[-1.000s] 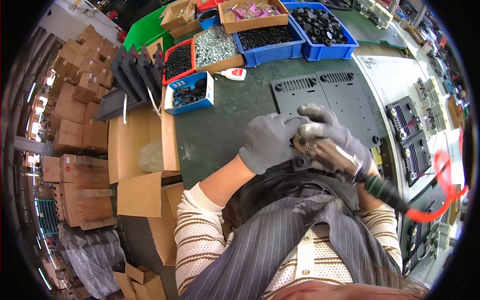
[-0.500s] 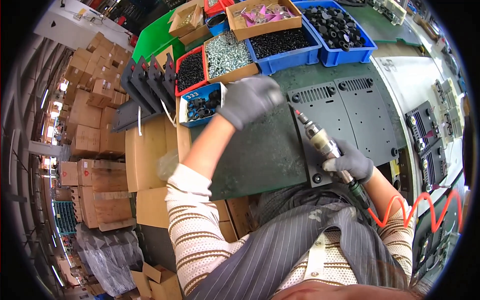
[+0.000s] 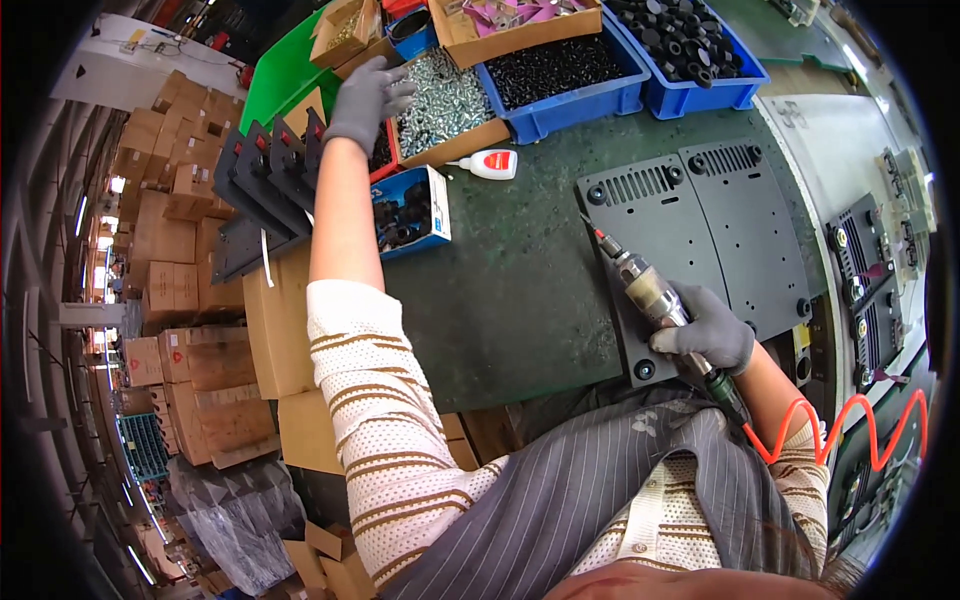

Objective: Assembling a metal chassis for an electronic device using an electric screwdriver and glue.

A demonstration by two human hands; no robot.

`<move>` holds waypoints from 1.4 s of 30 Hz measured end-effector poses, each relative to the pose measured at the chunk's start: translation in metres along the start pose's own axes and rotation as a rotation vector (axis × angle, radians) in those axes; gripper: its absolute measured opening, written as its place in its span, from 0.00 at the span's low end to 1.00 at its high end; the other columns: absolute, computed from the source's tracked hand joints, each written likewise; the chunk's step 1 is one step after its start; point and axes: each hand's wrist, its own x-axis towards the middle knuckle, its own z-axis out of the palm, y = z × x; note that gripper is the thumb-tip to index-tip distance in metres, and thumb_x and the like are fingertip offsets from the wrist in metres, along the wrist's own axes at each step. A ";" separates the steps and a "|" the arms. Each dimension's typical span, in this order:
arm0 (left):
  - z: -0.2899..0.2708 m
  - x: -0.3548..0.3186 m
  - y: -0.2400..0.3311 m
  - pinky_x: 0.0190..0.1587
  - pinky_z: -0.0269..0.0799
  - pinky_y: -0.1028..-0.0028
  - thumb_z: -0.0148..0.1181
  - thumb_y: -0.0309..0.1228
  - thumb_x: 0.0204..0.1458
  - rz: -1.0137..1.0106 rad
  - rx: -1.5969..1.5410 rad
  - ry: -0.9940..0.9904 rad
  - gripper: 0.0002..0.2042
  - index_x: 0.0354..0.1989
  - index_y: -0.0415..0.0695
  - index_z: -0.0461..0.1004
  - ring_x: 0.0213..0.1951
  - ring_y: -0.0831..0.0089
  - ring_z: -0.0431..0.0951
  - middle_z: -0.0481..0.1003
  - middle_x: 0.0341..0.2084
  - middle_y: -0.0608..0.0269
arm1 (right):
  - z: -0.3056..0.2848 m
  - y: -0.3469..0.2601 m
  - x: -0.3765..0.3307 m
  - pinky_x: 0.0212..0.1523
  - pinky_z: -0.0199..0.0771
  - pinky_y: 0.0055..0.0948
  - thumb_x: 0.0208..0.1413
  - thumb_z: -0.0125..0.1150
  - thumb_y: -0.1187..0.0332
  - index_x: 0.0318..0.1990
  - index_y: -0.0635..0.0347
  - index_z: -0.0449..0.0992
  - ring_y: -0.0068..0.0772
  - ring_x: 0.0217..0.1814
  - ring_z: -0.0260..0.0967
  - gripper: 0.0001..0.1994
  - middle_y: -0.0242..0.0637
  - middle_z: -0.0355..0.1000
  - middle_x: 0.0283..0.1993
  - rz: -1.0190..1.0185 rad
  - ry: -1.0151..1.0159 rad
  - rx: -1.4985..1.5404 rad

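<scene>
My right hand [image 3: 710, 330], in a grey glove, is wrapped round a pneumatic screwdriver [image 3: 655, 295]. Its bit points up and left, over the left edge of a dark grey metal panel [image 3: 650, 230]. A second such panel [image 3: 745, 220] lies against the first; both have slots and round black feet at the corners. My left hand [image 3: 370, 100], gloved as well, reaches far left with its fingers apart. It is above the red bin [image 3: 384, 165] of small black screws, which it mostly covers, beside the box of silver screws [image 3: 440, 100]. Nothing shows in its fingers.
A small blue box [image 3: 430, 235] of black parts and a white glue bottle [image 3: 492, 164] are near the left arm. Blue bins [image 3: 570, 108] of black pieces line the back. Dark upright brackets [image 3: 255, 180] stand left. A coiled red air hose [image 3: 850, 405] trails right.
My left hand has moved left and away, from beside the panel to over the red bin. The glue bottle has come into sight. My right hand keeps hold of the screwdriver.
</scene>
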 end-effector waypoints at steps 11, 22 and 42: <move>-0.085 -0.046 -0.060 0.52 0.69 0.58 0.55 0.45 0.53 0.082 1.596 0.151 0.25 0.58 0.47 0.68 0.51 0.52 0.73 0.73 0.49 0.46 | -0.001 -0.002 -0.001 0.34 0.68 0.25 0.36 0.68 0.67 0.47 0.68 0.70 0.22 0.30 0.64 0.27 0.29 0.68 0.29 -0.031 -0.024 -0.046; -0.075 -0.018 -0.052 0.48 0.71 0.57 0.49 0.41 0.56 0.163 1.529 0.354 0.13 0.45 0.53 0.76 0.46 0.53 0.76 0.76 0.42 0.53 | -0.001 -0.002 0.002 0.32 0.67 0.23 0.36 0.69 0.67 0.43 0.68 0.71 0.20 0.29 0.63 0.24 0.28 0.66 0.28 -0.034 0.016 -0.017; -0.117 0.001 -0.066 0.29 0.76 0.75 0.48 0.26 0.58 -0.222 -0.762 0.144 0.07 0.39 0.40 0.73 0.35 0.67 0.76 0.75 0.34 0.56 | -0.002 -0.008 -0.001 0.32 0.70 0.25 0.39 0.68 0.65 0.53 0.70 0.68 0.21 0.29 0.65 0.31 0.32 0.68 0.30 -0.019 0.007 -0.040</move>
